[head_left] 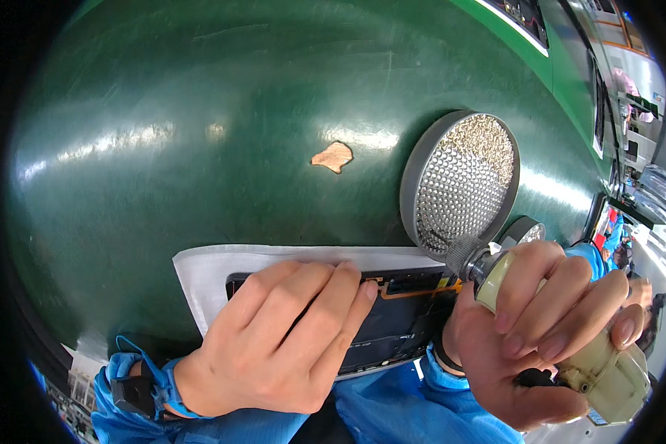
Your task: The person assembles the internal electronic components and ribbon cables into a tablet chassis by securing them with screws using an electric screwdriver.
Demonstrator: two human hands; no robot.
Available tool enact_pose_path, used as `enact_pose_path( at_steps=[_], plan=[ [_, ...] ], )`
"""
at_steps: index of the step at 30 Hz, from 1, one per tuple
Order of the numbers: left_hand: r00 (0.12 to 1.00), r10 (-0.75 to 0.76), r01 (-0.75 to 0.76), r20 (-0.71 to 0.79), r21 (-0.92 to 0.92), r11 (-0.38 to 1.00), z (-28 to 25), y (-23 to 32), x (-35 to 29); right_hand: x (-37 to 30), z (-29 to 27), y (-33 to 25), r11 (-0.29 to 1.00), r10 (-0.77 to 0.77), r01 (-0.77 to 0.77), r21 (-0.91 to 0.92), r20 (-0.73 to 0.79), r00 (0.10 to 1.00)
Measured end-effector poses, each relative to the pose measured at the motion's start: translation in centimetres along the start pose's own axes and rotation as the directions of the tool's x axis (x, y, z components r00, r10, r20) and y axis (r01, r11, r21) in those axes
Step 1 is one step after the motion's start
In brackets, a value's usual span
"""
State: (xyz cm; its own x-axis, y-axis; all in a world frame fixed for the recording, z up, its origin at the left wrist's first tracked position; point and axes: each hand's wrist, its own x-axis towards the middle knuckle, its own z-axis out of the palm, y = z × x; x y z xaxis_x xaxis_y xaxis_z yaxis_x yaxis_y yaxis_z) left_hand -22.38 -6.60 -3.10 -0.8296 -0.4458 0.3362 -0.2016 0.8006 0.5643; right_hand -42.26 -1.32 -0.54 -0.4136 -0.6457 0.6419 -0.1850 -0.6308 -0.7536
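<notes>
Grips screwdriver [493, 283] in right hand [540, 333], lengthwise toward round tray [411, 189]; rests left hand [270, 348], grip unclear, farther from tray on black device [396, 325].

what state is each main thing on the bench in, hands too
left hand: palm down over device
right hand: closed around driver
driver: held, running or not can't be told
device: open, insides showing
sheet: spread under device
dish: uncovered, gold bits at far side
scrap: lying loose
</notes>
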Motion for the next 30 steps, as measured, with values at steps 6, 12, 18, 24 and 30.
enact_pose_path(
  at_steps=[6,12,18,24,30],
  plan=[
    [1.0,-0.002,0.002,-0.027,-0.008,1.0,0.1,0.0,-0.1,0.1,-0.5,-3.7,0.995,0.091,-0.094,0.012,0.166,0.982],
    [0.998,-0.045,0.044,-0.037,-0.021,0.999,0.5,0.1,-0.6,-2.5,1.9,-2.4,0.992,0.016,-0.034,0.119,0.147,0.989],
    [0.997,-0.047,0.045,-0.057,-0.027,0.999,0.6,0.2,-0.5,-4.8,-0.5,-5.9,0.969,0.239,-0.233,0.086,-0.061,0.969],
    [0.997,-0.071,0.069,-0.039,-0.054,0.996,0.7,0.3,-0.8,-2.6,2.2,-2.1,0.989,0.036,-0.045,0.142,0.061,0.997],
    [0.998,-0.04,0.038,-0.055,-0.024,0.999,0.7,0.3,-0.8,-1.9,2.4,-2.3,0.996,0.069,-0.081,0.04,0.243,0.967]
  ],
)
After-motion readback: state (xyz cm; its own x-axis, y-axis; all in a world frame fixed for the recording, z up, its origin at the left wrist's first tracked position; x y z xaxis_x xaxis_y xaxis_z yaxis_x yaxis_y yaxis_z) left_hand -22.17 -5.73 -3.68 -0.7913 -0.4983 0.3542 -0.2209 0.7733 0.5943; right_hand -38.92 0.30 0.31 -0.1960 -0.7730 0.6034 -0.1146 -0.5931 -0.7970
